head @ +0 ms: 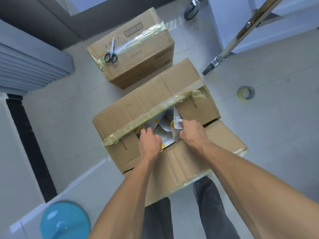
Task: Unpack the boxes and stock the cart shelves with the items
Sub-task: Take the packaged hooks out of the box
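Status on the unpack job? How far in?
Early. Done: the near box is cut open, one flap folded out. In hand: both hands are in it, the right hand gripping a white packet, the left hand on the packets. Left: the far box is taped shut, scissors on top. No stocked cart shelf is visible.

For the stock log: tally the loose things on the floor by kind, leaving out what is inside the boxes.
Cardboard boxes: 2, the open box and the taped box
Scissors: 1, lying on the taped box
Tape roll: 1
Blue round lid: 1
Total: 5
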`<state>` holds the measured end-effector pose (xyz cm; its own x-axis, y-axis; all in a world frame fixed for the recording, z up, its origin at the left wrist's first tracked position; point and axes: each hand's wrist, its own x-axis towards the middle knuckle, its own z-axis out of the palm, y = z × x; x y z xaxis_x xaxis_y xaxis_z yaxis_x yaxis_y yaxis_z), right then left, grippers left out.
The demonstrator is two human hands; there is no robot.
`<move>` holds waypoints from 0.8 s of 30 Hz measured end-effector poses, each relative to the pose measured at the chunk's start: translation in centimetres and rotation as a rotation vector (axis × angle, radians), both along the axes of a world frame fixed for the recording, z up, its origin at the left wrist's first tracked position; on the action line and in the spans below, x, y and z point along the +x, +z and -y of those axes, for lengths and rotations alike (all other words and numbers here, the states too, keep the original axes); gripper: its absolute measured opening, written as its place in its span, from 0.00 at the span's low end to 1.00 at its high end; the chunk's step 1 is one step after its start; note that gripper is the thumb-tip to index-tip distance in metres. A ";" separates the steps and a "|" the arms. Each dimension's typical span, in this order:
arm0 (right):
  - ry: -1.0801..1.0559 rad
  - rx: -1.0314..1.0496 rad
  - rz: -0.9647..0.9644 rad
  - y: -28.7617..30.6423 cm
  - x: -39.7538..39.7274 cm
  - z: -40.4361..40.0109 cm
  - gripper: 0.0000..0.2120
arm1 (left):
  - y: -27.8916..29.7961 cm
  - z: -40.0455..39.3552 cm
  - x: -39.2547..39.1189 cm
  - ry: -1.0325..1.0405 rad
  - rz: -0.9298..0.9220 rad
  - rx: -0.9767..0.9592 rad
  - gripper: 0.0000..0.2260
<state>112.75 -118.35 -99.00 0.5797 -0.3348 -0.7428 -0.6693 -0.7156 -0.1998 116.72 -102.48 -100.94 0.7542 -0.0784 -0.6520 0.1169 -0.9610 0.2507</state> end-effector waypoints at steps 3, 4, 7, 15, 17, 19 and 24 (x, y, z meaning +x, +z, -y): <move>-0.068 0.088 -0.003 -0.7 2.9 -1.1 0.11 | -0.2 1.1 1.5 -0.077 0.111 0.041 0.11; -0.083 0.101 -0.015 -0.8 3.3 -1.6 0.10 | 0.1 1.1 1.6 -0.100 0.155 0.076 0.11; -0.068 0.038 0.000 -0.5 3.0 -3.2 0.11 | 1.3 -0.3 1.6 -0.087 0.278 0.134 0.14; 0.061 -0.136 0.021 -0.2 -0.4 -6.3 0.23 | 5.9 -4.3 13.4 0.230 0.447 -0.176 0.33; 0.161 -0.261 0.006 -0.1 -1.7 -6.9 0.26 | 6.5 -5.3 17.0 0.152 0.391 -0.144 0.35; 0.240 -0.410 -0.002 0.0 -2.8 -6.8 0.29 | 6.4 -6.1 19.3 0.058 0.333 -0.088 0.34; -0.025 -0.502 -0.009 0.9 -1.4 -6.2 0.33 | 5.4 -6.9 20.3 -0.060 0.200 0.005 0.31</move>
